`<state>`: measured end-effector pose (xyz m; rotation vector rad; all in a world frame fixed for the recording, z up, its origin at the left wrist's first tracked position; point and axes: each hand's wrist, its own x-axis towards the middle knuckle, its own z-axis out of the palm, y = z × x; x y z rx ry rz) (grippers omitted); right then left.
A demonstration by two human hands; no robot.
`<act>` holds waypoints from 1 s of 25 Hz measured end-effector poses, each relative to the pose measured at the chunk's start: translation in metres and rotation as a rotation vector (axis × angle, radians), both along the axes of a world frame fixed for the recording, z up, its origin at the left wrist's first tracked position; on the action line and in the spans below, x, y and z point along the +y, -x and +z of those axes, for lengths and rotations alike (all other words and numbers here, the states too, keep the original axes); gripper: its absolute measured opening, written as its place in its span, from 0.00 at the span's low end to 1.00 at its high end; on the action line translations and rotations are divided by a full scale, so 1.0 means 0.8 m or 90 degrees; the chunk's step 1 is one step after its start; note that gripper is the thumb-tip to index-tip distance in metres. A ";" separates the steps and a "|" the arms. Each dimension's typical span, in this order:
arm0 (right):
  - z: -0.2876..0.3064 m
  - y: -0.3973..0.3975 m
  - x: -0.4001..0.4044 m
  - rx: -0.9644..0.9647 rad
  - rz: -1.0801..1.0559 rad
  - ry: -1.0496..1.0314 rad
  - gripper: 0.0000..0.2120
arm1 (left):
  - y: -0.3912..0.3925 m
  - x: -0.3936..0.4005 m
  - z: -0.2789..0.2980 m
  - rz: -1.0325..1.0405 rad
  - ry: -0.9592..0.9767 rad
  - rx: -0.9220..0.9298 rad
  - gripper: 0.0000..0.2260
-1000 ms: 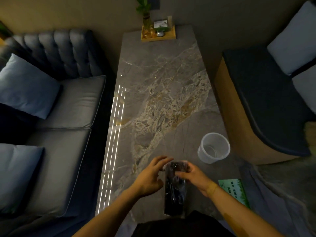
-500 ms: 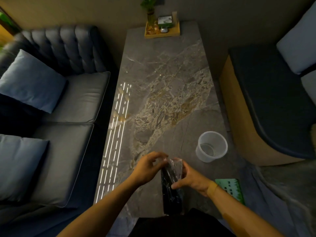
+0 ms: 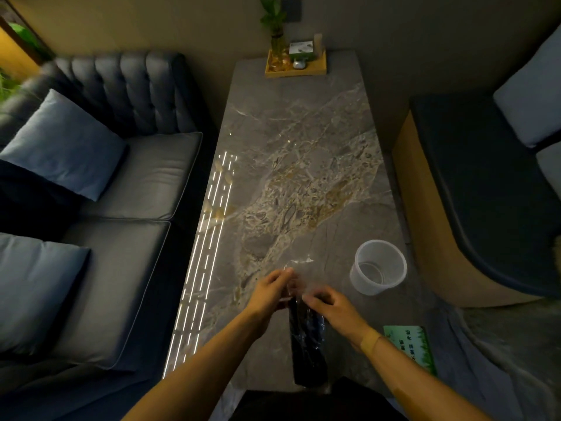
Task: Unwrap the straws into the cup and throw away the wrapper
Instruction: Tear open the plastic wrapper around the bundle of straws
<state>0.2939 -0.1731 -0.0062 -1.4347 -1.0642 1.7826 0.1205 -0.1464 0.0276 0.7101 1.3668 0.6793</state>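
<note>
Long grey marble-patterned table (image 3: 303, 153), veined in gold and white, running away from the person.

Left hand (image 3: 268, 296): fingers pinched on the clear upper flap of the wrapper, pulling it up and to the left.

Right hand (image 3: 335, 308): fingers curled and gripping the same wrapper from the right, just below the flap; a tan band at the wrist.

Clear plastic wrapper holding a bundle of black straws (image 3: 308, 341): held between both hands, lower end hanging down toward the person at the near table edge. Top of the film looks stretched open between the two hands; blurred, so whether it is fully torn cannot be told.

Translucent white plastic cup (image 3: 378, 271): upright on the table, beyond and to the right of the right hand, apart from it. No straws in it.

Green printed card (image 3: 409, 347): flat by the table's near right corner, just right of the right wrist.

Wooden tray with a small potted plant (image 3: 296, 66): far end of the table, well beyond both hands.

Dark blue tufted sofa (image 3: 121, 165) with pale cushions: left of the left arm.
</note>
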 end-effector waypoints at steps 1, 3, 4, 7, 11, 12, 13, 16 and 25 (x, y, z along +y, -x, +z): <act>0.003 0.002 0.001 -0.008 -0.019 0.006 0.09 | -0.001 -0.002 -0.001 -0.004 0.010 -0.020 0.13; 0.009 0.004 0.003 -0.030 -0.033 0.019 0.16 | 0.000 -0.005 -0.001 -0.012 0.020 -0.063 0.17; 0.011 0.005 0.004 -0.042 -0.031 0.026 0.20 | 0.001 -0.007 -0.001 -0.018 0.015 -0.075 0.17; 0.012 0.006 0.003 -0.059 -0.035 0.041 0.22 | 0.005 -0.014 -0.003 -0.028 -0.042 -0.032 0.08; 0.024 0.015 -0.006 -0.168 -0.118 -0.038 0.24 | 0.005 -0.016 -0.008 -0.020 -0.086 0.043 0.03; 0.029 0.017 -0.008 -0.255 -0.157 -0.118 0.28 | 0.004 -0.015 -0.008 -0.013 -0.092 0.048 0.03; 0.034 0.018 -0.010 -0.341 -0.175 -0.214 0.31 | 0.003 -0.015 -0.009 -0.007 -0.102 0.054 0.03; 0.052 0.025 -0.008 -0.429 -0.072 -0.323 0.29 | 0.002 -0.013 -0.008 0.023 -0.125 0.045 0.03; 0.060 0.026 0.003 -0.265 -0.049 -0.197 0.23 | 0.014 -0.014 -0.001 -0.004 -0.170 -0.033 0.09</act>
